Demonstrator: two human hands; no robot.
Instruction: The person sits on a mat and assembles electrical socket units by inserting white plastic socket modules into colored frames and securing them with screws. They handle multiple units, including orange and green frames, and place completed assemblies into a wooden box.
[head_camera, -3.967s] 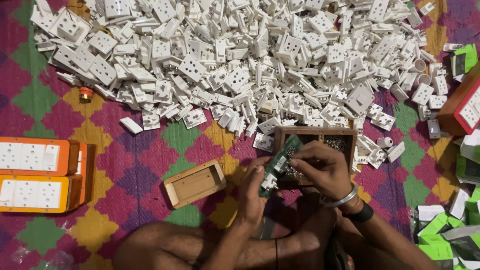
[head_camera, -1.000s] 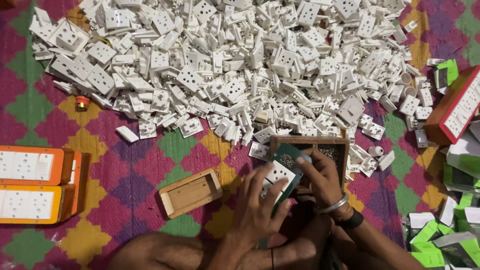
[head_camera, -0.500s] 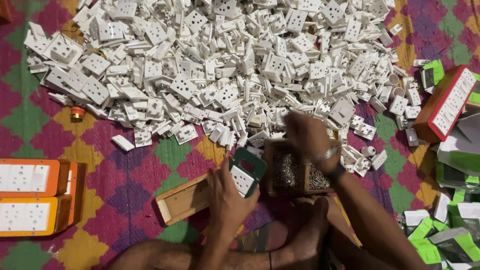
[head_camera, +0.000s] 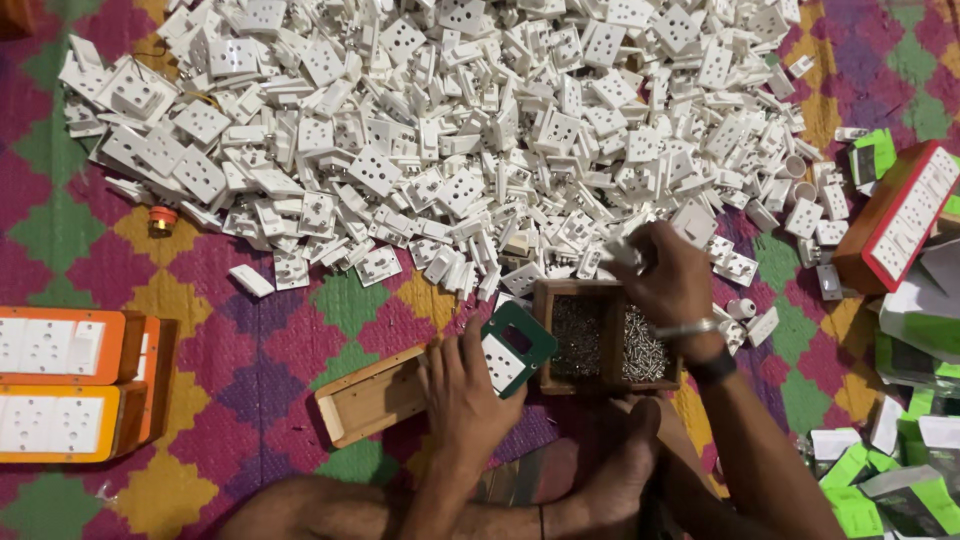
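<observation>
While the left hand (head_camera: 462, 392) grips one green switch plate (head_camera: 515, 348) fitted with a single white socket insert, its fingers are curled around the plate's lower edge and its thumb lies along the near side. The plate sits tilted between one shallow wooden frame (head_camera: 368, 398) on the mat and one wooden screw tray (head_camera: 603, 336), overlapping the tray's left edge. That tray has two compartments, both filled with small metal screws, too many and too fine to count.

The right hand (head_camera: 668, 274) reaches past the tray's far rim to the edge of the heap of white sockets (head_camera: 470, 130), fingers bunched together over a white piece (head_camera: 622, 255); whether they actually pinch it I cannot tell, since the hand is blurred. One metal bangle (head_camera: 684, 328) and one dark band circle that wrist.

The heap itself holds far more loose white socket parts than can be counted, spread across the patterned mat (head_camera: 300, 330). At the left edge lie two orange extension boards (head_camera: 70, 385), one above the other, each carrying white inserts. One red-sided board (head_camera: 900, 215) lies at the right, near several green and white cartons (head_camera: 880, 470). One small orange cap (head_camera: 162, 217) sits alone left of the heap, and one loose white rocker (head_camera: 250, 281) lies apart below it.
</observation>
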